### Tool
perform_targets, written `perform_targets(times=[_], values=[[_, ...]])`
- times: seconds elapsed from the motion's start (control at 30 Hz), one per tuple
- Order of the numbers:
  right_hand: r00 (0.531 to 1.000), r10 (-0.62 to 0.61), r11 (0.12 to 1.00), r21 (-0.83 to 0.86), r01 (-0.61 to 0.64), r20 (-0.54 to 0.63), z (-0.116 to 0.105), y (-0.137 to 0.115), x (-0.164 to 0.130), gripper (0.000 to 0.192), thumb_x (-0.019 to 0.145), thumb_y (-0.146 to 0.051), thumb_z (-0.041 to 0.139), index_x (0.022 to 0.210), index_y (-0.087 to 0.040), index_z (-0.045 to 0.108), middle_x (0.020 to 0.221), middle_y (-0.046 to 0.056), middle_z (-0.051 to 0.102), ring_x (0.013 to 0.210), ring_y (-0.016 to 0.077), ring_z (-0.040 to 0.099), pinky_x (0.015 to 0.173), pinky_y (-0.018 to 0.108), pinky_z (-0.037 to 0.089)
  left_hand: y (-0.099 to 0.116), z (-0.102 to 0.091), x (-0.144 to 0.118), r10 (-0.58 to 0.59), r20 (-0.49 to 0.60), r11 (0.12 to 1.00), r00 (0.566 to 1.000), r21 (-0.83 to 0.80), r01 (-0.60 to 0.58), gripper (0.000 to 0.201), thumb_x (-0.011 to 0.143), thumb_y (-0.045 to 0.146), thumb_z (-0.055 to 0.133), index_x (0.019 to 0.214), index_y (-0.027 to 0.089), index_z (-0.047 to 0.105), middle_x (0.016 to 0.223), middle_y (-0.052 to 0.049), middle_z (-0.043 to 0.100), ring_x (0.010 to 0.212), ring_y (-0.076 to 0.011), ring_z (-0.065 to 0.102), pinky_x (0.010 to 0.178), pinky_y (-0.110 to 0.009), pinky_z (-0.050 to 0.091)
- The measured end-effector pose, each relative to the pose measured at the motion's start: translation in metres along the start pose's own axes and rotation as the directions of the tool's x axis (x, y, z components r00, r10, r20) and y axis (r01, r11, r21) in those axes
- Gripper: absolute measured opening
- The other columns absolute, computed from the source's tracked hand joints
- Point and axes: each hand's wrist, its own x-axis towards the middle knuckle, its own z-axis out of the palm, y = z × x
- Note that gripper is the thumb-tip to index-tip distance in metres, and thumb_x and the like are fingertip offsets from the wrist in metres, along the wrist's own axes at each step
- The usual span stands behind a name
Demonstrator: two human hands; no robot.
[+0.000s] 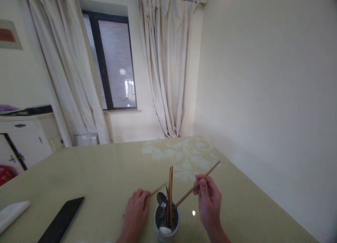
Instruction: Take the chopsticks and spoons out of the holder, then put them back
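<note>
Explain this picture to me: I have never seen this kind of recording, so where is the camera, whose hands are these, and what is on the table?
One camera sits on a person's head, looking forward and down at their own bare hands. The right hand pinches a wooden chopstick whose lower end points into a pale utensil cup, which holds more chopsticks and a spoon. The left hand holds another chopstick beside the cup. On the greenish table also lie a dark flat phone or tablet and something white at the left edge.
</note>
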Motion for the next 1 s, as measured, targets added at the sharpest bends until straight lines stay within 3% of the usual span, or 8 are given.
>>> perform_targets(times=[0.2, 0.3, 0.4, 0.53, 0.63, 0.7, 0.83, 1.0], values=[[0.954, 0.098, 0.988, 0.139, -0.061, -0.283, -0.019, 0.012, 0.026, 0.042, 0.085, -0.055, 0.082, 0.107, -0.022, 0.070, 0.082, -0.001, 0.070, 0.069, 0.0131, 0.065, 0.065, 0.024, 0.055, -0.007, 0.006, -0.001, 0.022, -0.087, 1.000, 0.996, 0.004, -0.022, 0.039, 0.098, 0.020, 0.045, 0.124, 0.023, 0.074, 0.124, -0.010, 0.074, 0.118, -0.0264, 0.066, 0.105, -0.043, 0.048], [0.935, 0.171, 0.985, 0.058, -0.161, -0.309, -0.021, 0.033, 0.028, 0.049, 0.075, -0.060, 0.087, 0.098, -0.020, 0.070, 0.084, 0.002, 0.074, 0.074, 0.0163, 0.070, 0.072, 0.028, 0.059, -0.009, 0.009, 0.002, 0.038, -0.192, 0.999, 0.981, -0.010, -0.041, 0.041, 0.100, 0.025, 0.045, 0.132, 0.023, 0.070, 0.131, -0.010, 0.073, 0.123, -0.0279, 0.065, 0.108, -0.047, 0.049], [0.941, 0.326, 0.944, -0.022, -0.330, -0.094, -0.007, 0.053, 0.012, 0.054, 0.070, -0.065, 0.089, 0.092, -0.018, 0.072, 0.086, 0.006, 0.078, 0.081, 0.0216, 0.074, 0.078, 0.034, 0.061, -0.005, 0.009, 0.005, 0.116, -0.252, 0.992, 0.961, -0.022, -0.125, 0.041, 0.101, 0.029, 0.048, 0.138, 0.026, 0.067, 0.137, -0.009, 0.072, 0.127, -0.0277, 0.064, 0.110, -0.046, 0.049], [0.804, 0.541, 0.831, -0.011, -0.556, 0.247, 0.027, 0.064, -0.020, 0.055, 0.069, -0.065, 0.090, 0.093, -0.018, 0.076, 0.087, 0.008, 0.079, 0.082, 0.0242, 0.076, 0.081, 0.037, 0.060, 0.005, 0.007, 0.003, 0.231, -0.248, 0.970, 0.941, -0.011, -0.242, 0.042, 0.100, 0.024, 0.052, 0.137, 0.033, 0.069, 0.132, -0.006, 0.075, 0.123, -0.0263, 0.067, 0.107, -0.040, 0.050], [0.724, 0.597, 0.772, 0.000, -0.636, 0.346, 0.038, 0.064, -0.032, 0.053, 0.071, -0.064, 0.090, 0.093, -0.017, 0.078, 0.085, 0.008, 0.079, 0.078, 0.0250, 0.074, 0.073, 0.035, 0.059, 0.004, 0.002, 0.001, 0.255, -0.164, 0.967, 0.953, 0.056, -0.249, 0.048, 0.094, 0.012, 0.053, 0.131, 0.036, 0.073, 0.114, -0.003, 0.080, 0.106, -0.0246, 0.071, 0.098, -0.036, 0.051], [0.723, 0.608, 0.773, -0.035, -0.633, 0.328, 0.035, 0.062, -0.031, 0.060, 0.071, -0.072, 0.085, 0.091, -0.016, 0.079, 0.083, 0.009, 0.078, 0.074, 0.0244, 0.072, 0.069, 0.034, 0.057, -0.003, -0.004, 0.002, 0.197, -0.113, 0.972, 0.974, 0.152, -0.179, 0.053, 0.092, 0.006, 0.051, 0.131, 0.034, 0.073, 0.111, -0.004, 0.080, 0.105, -0.0253, 0.071, 0.097, -0.037, 0.049], [0.811, 0.489, 0.872, -0.185, -0.453, 0.321, 0.021, 0.047, -0.024, 0.075, 0.082, -0.086, 0.063, 0.097, -0.015, 0.083, 0.084, 0.010, 0.075, 0.075, 0.0224, 0.067, 0.065, 0.031, 0.052, -0.023, -0.018, 0.006, -0.007, -0.072, 0.952, 0.997, 0.306, 0.028, 0.046, 0.099, 0.010, 0.041, 0.127, 0.024, 0.075, 0.118, -0.010, 0.076, 0.112, -0.0275, 0.069, 0.096, -0.039, 0.047], [0.795, 0.381, 0.924, -0.197, -0.326, 0.471, 0.022, 0.032, -0.029, 0.054, 0.081, -0.067, 0.081, 0.106, -0.019, 0.081, 0.081, 0.003, 0.066, 0.070, 0.0175, 0.060, 0.064, 0.028, 0.050, -0.032, -0.025, 0.005, -0.124, -0.008, 0.954, 0.992, 0.275, 0.121, 0.041, 0.105, 0.022, 0.038, 0.117, 0.022, 0.077, 0.116, -0.010, 0.074, 0.113, -0.0252, 0.067, 0.098, -0.037, 0.047]])
